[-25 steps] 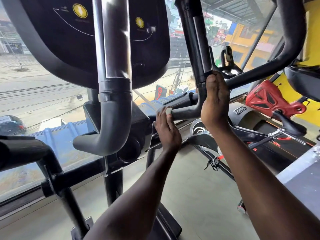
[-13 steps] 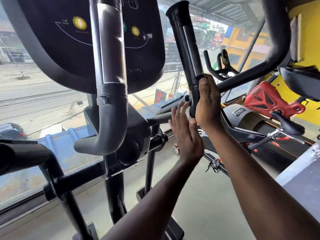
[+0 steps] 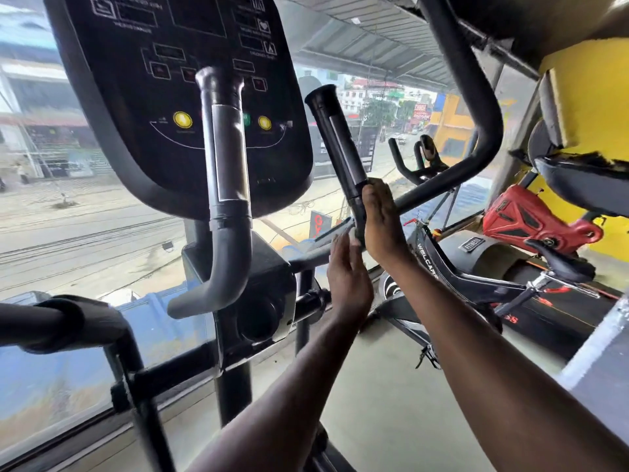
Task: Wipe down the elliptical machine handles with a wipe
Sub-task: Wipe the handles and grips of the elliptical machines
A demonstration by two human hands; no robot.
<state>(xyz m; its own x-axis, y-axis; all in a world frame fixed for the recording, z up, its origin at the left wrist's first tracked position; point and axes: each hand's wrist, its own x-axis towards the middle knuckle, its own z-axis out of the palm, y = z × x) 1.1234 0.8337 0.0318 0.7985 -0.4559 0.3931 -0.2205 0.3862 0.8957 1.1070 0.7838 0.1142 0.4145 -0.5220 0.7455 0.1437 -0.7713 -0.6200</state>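
1. Grip [image 3: 340, 148], the black upright handle right of the console [image 3: 190, 97], is the landmark; the right hand [image 3: 383, 226] is wrapped round its lower end, just under the foam sleeve, clenched on the bar.
2. Left hand [image 3: 349, 267] sits just below and left of the grip, fingers straight and released, palm turned toward the bar, nearly touching it.
3. Wipe is not visible; it may lie under the right palm, but I cannot tell.
4. To do this step well, I judge the wiping hand should press the cloth round the whole bar and slide up the grip to its capped top, turning the wrist to reach the far side, while the other hand steadies the bar below.
5. Room above the grip is open to the window. Right of it, the curved arm [image 3: 476, 131] crosses close behind, so knuckles could knock there. Left of it, the console edge stands near.
6. Grey handle [image 3: 226, 185] further left of the grip stands free, with easy reach.
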